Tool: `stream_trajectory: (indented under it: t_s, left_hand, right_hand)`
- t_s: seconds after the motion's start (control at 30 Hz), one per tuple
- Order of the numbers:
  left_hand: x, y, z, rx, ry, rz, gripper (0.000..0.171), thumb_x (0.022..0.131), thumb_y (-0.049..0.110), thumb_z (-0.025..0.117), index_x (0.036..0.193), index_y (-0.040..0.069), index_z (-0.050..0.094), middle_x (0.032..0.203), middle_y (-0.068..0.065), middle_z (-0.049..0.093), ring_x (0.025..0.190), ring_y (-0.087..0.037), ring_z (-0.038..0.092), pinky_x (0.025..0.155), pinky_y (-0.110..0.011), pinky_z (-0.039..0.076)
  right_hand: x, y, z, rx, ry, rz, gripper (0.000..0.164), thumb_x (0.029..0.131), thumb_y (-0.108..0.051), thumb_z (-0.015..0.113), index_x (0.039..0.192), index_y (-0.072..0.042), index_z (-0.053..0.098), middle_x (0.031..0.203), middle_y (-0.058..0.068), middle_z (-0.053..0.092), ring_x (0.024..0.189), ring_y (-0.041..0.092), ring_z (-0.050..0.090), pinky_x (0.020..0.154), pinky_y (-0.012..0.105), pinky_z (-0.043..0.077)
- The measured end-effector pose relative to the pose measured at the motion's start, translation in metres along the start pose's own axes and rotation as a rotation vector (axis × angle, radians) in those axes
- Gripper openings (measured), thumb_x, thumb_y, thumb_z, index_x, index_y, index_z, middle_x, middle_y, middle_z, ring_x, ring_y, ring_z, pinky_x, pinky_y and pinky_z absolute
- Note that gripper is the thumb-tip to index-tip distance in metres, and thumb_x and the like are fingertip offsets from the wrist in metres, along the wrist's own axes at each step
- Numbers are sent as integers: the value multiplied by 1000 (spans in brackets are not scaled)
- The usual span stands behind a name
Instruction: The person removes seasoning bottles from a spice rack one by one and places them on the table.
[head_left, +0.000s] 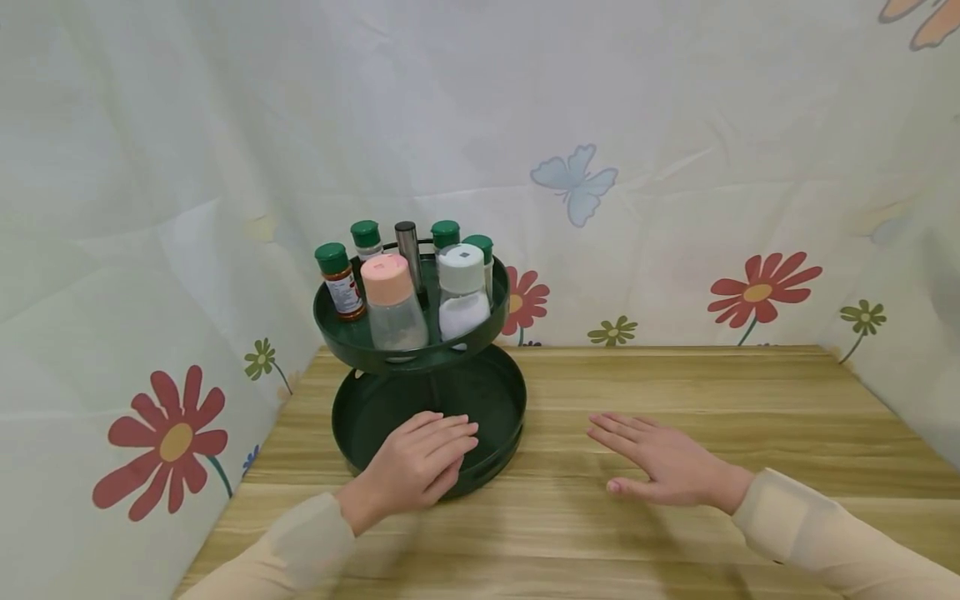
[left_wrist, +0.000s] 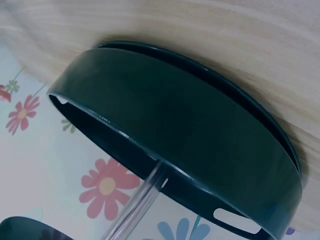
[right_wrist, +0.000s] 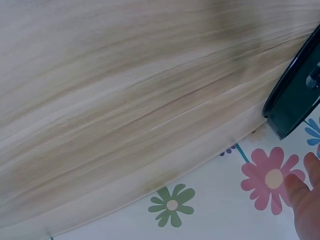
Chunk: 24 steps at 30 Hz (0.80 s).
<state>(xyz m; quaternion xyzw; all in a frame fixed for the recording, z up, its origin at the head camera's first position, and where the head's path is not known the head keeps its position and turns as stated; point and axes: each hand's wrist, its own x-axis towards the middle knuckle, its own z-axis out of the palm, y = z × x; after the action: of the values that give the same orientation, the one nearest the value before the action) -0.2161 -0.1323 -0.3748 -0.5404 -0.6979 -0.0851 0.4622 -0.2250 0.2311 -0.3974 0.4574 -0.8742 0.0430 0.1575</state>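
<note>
A dark green two-tier round rack stands on the left of the wooden table; its outer wall fills much of the left wrist view. In the head view, my left hand hovers in front of the lower tray, its fingers extended and together, holding nothing. The left wrist view does not show that hand. To the right of the rack, above the table, my right hand has straight fingers and the thumb apart, with nothing in it. Part of the right hand shows at the right wrist view's edge.
The upper tray carries a pink-capped clear bottle, a white-capped bottle with white contents, several green-capped jars, including one with orange-red contents, and a slim metallic cylinder. A flower-printed curtain hangs behind the wooden table.
</note>
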Motion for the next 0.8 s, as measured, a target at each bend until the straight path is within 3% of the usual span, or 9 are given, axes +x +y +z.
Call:
stream_trajectory:
  t_s: [0.27,0.57,0.8]
  left_hand:
    - [10,-7,-10,28,182,44,23,85,12,46,93,5,67,94,-8,68,92,-20,61,73,-37,51]
    - [20,-16,-24,70,278,7,22,84,10,48,92,1,66,94,-13,67,89,-25,61,70,-37,52]
    - [24,-21,-32,123,323,-73,22,84,12,49,95,-1,63,100,-16,64,91,-30,58,72,-41,49]
  right_hand:
    - [4,-1,-2,8,4,-2,69,85,-46,55,142,-16,29,141,8,38,125,25,38,93,47,40]
    - [7,-1,-3,10,21,0,67,86,-46,53,141,-15,31,140,9,39,123,26,39,91,49,42]
    - [9,-1,-3,7,19,-2,66,86,-45,53,140,-13,33,140,11,39,124,27,38,93,49,40]
